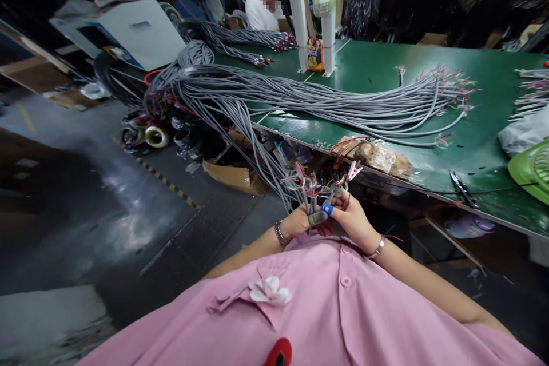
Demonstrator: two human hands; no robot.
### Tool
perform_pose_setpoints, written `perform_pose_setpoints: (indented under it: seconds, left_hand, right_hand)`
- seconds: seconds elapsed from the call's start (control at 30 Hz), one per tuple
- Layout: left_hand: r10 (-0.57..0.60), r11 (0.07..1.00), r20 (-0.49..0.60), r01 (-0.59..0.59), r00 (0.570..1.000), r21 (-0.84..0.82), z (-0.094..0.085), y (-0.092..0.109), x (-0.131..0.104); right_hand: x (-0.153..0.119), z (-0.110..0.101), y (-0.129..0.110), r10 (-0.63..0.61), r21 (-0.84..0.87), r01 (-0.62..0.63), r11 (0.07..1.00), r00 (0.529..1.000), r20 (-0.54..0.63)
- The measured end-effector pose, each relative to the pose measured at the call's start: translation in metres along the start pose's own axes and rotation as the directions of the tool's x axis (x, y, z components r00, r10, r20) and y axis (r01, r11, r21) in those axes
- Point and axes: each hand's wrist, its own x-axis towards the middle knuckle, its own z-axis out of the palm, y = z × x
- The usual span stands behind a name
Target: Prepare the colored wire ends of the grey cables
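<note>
Both my hands meet just above my pink shirt, below the table's front edge. My left hand (300, 221) grips a small bunch of grey cables (312, 201) whose stripped ends fan out in red, white and green wires. My right hand (354, 218) closes on the same bunch from the right; one finger wears a blue cover and another a grey one. The cables run up and left to a large bundle of grey cables (300, 97) lying across the green table (472, 143).
A brown taped packet (380, 157) and black pliers (463, 187) lie near the table's front edge. A green fan (534, 168) sits at the right. White posts (328, 11) stand mid-table. A person in a white shirt (261, 8) sits at the far end. Cardboard and tape rolls (156, 136) lie on the floor.
</note>
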Motion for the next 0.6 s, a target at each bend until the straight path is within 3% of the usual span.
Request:
perform_pose_setpoints:
  seconds: [0.07, 0.13, 0.2, 0.37, 0.6]
  left_hand:
    - [0.045, 0.992, -0.130, -0.059, 0.991, -0.111, -0.004, -0.001, 0.002]
    - [0.094, 0.966, -0.297, -0.159, 0.950, -0.203, -0.009, -0.001, 0.003]
    - [0.133, 0.949, -0.375, -0.227, 0.917, -0.218, -0.010, 0.002, 0.003]
    - [0.089, 0.991, -0.206, -0.108, 0.974, -0.084, -0.005, 0.006, -0.005]
    - [0.134, 0.987, -0.241, -0.106, 0.961, 0.123, -0.003, 0.001, -0.007]
  right_hand:
    - [0.001, -0.002, 0.002, -0.024, 0.017, 0.024, 1.000, 0.999, -0.024]
    - [0.002, -0.006, 0.005, -0.041, 0.046, 0.042, 0.998, 0.998, -0.037]
    - [0.003, -0.009, 0.007, -0.050, 0.063, 0.052, 0.997, 0.998, -0.043]
    - [0.002, -0.012, 0.011, -0.020, 0.004, 0.020, 1.000, 1.000, 0.019]
    - [-0.002, -0.012, -0.002, -0.114, -0.053, 0.115, 0.992, 0.993, 0.020]
